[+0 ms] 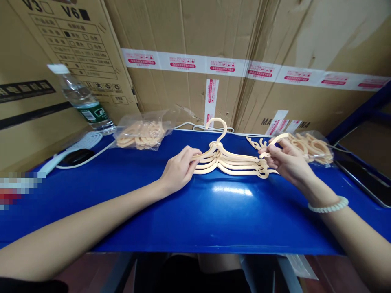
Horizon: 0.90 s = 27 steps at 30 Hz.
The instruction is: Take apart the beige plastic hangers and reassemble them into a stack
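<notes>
Several beige plastic clothes hangers [236, 171] lie stacked on the blue table, with one hook [226, 129] pointing to the back. My left hand [180, 169] pinches the left arm of the top hanger between thumb and fingers. At the stack's right end, my right hand [288, 160] grips a curved beige hanger piece [279, 138]. Its lower end is close to the top hanger's right tip; whether they touch I cannot tell. A few loose beige pieces [253, 142] lie behind the right fingers.
Clear bags of beige parts sit at the back left [142, 134] and right [314, 148]. A water bottle [87, 103], white cable and handheld fan-like item [88, 140] stand left. A phone [363, 181] lies right. Cardboard boxes [189, 28] wall the back.
</notes>
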Each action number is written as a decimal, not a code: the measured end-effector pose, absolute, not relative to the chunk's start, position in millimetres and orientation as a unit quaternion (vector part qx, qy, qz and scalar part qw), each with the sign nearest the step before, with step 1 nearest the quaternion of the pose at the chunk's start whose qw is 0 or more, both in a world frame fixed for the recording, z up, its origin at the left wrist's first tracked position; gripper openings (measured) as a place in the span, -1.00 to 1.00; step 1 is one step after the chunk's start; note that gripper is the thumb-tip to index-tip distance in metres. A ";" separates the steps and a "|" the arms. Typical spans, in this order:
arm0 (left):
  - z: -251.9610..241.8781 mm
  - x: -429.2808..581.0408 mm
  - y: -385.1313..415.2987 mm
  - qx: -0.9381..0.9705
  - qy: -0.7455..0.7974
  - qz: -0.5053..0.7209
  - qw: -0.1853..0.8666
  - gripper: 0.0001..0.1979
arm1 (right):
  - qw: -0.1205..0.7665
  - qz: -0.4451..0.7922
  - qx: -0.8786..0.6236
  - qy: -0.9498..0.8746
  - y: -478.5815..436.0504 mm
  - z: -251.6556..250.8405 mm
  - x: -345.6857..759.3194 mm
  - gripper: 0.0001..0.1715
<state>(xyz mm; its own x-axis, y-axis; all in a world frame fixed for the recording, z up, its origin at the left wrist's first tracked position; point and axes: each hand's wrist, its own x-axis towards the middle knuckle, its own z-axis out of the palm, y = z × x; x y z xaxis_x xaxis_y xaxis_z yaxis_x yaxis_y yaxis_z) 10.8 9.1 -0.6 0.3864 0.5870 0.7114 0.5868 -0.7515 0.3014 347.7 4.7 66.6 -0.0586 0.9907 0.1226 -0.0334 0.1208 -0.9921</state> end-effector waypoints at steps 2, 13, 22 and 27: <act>-0.6 10.9 9.0 0.832 0.354 0.426 0.001 -0.81 | 0.510 0.494 -0.455 -0.537 5.4 64.6 347.4 -0.43; 0.5 12.4 8.3 0.837 0.352 0.420 -0.011 -0.82 | 0.456 0.537 -0.466 -0.535 8.0 57.9 351.2 -0.57; -1.6 12.1 9.5 0.842 0.350 0.410 -0.005 -0.80 | 0.421 0.570 -0.471 -0.525 5.3 61.0 347.0 -0.57; -1.2 11.9 9.4 0.847 0.346 0.404 -0.007 -0.79 | 0.413 0.556 -0.477 -0.541 7.3 58.9 348.9 -0.57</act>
<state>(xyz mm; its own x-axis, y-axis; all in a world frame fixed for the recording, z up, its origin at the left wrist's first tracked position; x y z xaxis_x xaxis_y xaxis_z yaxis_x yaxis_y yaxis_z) 11.9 9.4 -1.2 0.4343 0.5804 0.6889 0.5917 -0.7605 0.2676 348.9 7.3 58.9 -0.2044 0.9753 -0.0836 0.0576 -0.0733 -0.9956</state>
